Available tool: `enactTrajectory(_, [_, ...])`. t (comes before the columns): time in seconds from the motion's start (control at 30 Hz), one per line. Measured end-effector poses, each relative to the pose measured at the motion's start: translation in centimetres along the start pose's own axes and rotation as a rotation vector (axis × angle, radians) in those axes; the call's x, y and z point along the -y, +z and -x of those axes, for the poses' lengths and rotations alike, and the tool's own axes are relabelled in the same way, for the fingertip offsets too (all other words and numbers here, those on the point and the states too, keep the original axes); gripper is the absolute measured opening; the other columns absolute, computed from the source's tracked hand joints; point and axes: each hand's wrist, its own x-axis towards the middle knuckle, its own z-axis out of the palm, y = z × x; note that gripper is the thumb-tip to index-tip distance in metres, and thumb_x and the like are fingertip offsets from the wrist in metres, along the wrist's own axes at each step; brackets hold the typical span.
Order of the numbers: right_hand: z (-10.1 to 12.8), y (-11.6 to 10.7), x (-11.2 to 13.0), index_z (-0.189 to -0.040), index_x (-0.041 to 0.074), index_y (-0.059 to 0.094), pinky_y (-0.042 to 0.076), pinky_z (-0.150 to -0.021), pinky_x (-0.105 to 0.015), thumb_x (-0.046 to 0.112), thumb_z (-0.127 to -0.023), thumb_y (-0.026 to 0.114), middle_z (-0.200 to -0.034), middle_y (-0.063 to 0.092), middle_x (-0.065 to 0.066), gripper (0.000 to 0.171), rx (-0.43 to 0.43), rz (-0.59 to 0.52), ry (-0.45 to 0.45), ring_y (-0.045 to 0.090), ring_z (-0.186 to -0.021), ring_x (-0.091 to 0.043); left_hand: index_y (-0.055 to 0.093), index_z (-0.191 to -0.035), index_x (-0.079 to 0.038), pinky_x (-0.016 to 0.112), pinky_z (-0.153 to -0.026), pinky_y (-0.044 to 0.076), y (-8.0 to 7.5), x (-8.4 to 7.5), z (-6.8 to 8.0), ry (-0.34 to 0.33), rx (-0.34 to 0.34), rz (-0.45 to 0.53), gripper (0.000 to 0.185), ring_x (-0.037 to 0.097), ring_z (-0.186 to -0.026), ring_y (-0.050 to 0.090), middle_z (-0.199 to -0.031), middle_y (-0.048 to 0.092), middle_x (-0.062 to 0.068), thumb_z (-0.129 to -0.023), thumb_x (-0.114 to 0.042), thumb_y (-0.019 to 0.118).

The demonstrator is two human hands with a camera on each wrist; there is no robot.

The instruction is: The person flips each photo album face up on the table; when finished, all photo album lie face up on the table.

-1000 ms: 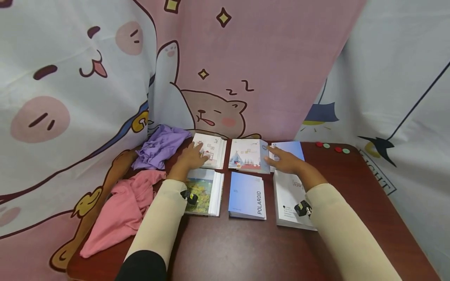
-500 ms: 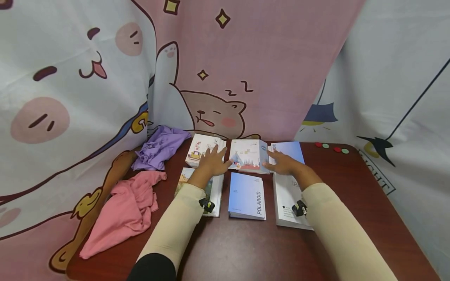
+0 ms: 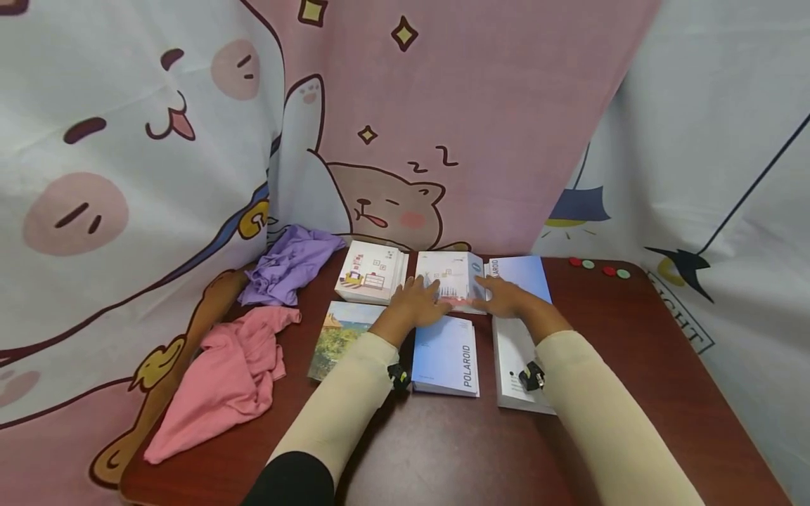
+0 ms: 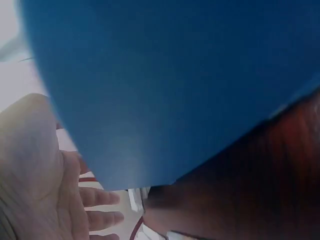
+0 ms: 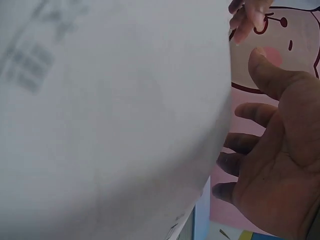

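Two rows of books lie on the table. My left hand (image 3: 415,303) is spread with straight fingers at the near left corner of a white book with a tent drawing (image 3: 457,266), partly covering it. At that book's right edge is my right hand (image 3: 506,299), its fingers reaching over the edge. Neither hand grips anything. Below the left hand lies a blue book marked POLAROID (image 3: 445,358), whose blue cover (image 4: 150,90) fills much of the left wrist view. A thick white book (image 3: 515,372) lies under the right wrist; its pale cover (image 5: 115,115) dominates the right wrist view.
At the back left is a white book with furniture drawings (image 3: 370,270), with a landscape-covered book (image 3: 342,337) before it. Another blue book (image 3: 528,274) lies back right. Purple cloth (image 3: 291,263), pink cloth (image 3: 228,372) and small red and green discs (image 3: 609,270) flank them.
My left hand has moved right, from the back left book to the tent-drawing book, uncovering the furniture drawings. My right hand stays by the tent-drawing book's right edge, shifted slightly.
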Motion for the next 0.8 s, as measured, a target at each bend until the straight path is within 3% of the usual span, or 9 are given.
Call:
enactTrajectory(0.2, [0.0,0.1,0.1,-0.175,0.012,0.024,0.016,-0.131,-0.076,0.061,-0.107,0.057,-0.179,0.022,-0.03,0.09,0.039,0.008,0.017,0.017,-0.166,-0.055,0.033,-0.174,-0.026,0.056,-0.137,0.024,0.4,-1.2,0.0,0.006,0.043,0.0,0.08,0.04,-0.169,0.025,-0.182,0.025,0.017,-0.108,-0.072,0.038])
enactTrajectory(0.4, [0.1,0.1,0.2,-0.174,0.011,0.026,0.009,-0.131,-0.078,0.059,-0.106,0.057,-0.177,0.026,-0.03,0.089,0.053,0.024,0.009,0.015,-0.167,-0.056,0.032,-0.174,-0.026,0.057,-0.136,0.027,1.3,-1.0,0.0,0.025,0.064,-0.001,0.089,0.042,-0.169,0.026,-0.182,0.023,0.018,-0.105,-0.082,0.033])
enactTrajectory(0.8, [-0.1,0.3,0.6,-0.175,0.008,0.024,0.017,-0.133,-0.073,0.053,-0.106,0.06,-0.179,0.023,-0.028,0.089,0.039,-0.029,0.024,0.019,-0.166,-0.054,0.029,-0.175,-0.029,0.058,-0.131,0.036,1.9,0.0,0.4,0.06,0.034,0.046,0.093,0.039,-0.168,0.027,-0.182,0.024,0.017,-0.101,-0.085,0.041])
